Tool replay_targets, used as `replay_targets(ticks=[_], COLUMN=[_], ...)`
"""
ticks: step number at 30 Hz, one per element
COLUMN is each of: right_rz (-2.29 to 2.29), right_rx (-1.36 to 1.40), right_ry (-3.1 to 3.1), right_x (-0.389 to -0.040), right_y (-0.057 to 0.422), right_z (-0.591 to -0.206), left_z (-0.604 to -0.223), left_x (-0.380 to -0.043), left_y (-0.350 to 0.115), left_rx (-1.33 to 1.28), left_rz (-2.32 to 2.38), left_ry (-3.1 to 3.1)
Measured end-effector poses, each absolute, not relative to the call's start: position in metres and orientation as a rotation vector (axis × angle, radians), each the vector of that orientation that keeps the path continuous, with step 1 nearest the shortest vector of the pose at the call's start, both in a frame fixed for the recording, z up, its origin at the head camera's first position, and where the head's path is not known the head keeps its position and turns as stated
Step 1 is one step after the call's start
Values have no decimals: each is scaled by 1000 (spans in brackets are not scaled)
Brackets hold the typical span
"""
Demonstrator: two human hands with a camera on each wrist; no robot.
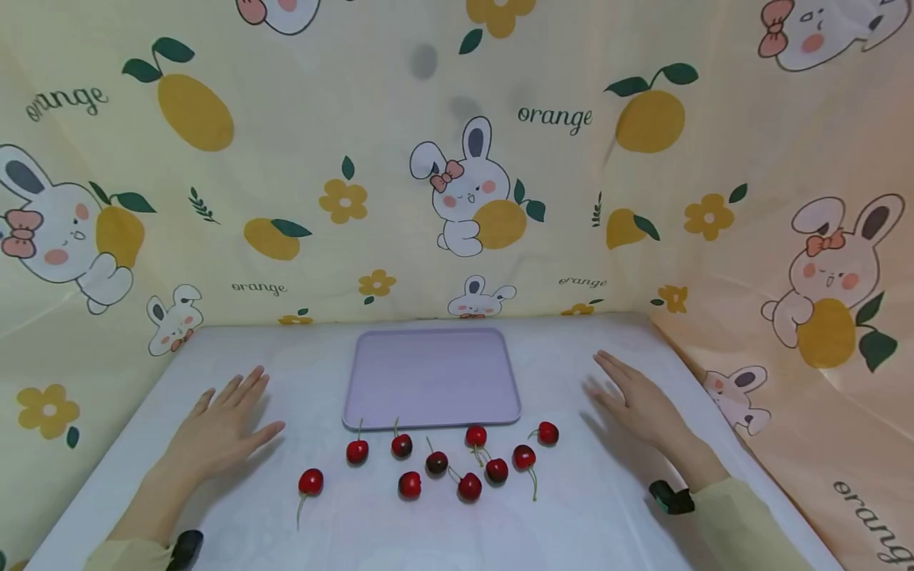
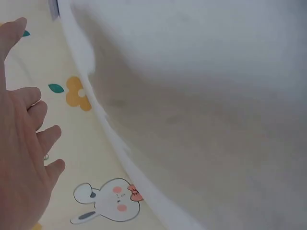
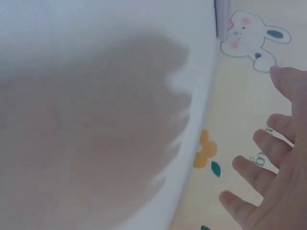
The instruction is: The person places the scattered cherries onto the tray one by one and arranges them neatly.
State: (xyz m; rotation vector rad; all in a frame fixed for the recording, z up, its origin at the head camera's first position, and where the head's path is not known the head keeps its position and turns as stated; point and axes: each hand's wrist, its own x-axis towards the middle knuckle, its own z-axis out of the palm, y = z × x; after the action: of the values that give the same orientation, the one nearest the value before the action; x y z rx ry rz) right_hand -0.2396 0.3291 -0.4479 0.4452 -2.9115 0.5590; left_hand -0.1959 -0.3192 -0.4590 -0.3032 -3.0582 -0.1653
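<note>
Ten cherries [image 1: 437,464], head view only; hands [image 1: 221,428] [image 1: 646,408], wrist views too.

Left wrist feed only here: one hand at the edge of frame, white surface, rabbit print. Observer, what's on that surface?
Observer: Ten cherries, counted in the head view.
Operator: Anything behind them?
Observer: Yes, a lilac tray, just beyond the fruit as the person sees it.
Operator: Right hand holding anything?
Observer: No. It is off to the right of the fruit, fingers extended, nothing in it.
</note>
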Motion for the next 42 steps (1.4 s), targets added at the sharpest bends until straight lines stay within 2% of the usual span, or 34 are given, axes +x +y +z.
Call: replay_targets(ticks=[9, 32, 42], right_rz=[731, 870, 950], right_rx=[510, 1133, 1242], right_ry=[-2918, -2805, -2865], right_x=[-235, -225, -226], right_y=[317, 295, 291], right_z=[-443, -445, -448], left_z=[-454, -450, -453], left_x=[-201, -218, -229], left_y=[-308, -267, -252], left_rx=[-433, -730, -826], left_rz=[-190, -187, -122], left_ry=[-3000, -2995, -2994])
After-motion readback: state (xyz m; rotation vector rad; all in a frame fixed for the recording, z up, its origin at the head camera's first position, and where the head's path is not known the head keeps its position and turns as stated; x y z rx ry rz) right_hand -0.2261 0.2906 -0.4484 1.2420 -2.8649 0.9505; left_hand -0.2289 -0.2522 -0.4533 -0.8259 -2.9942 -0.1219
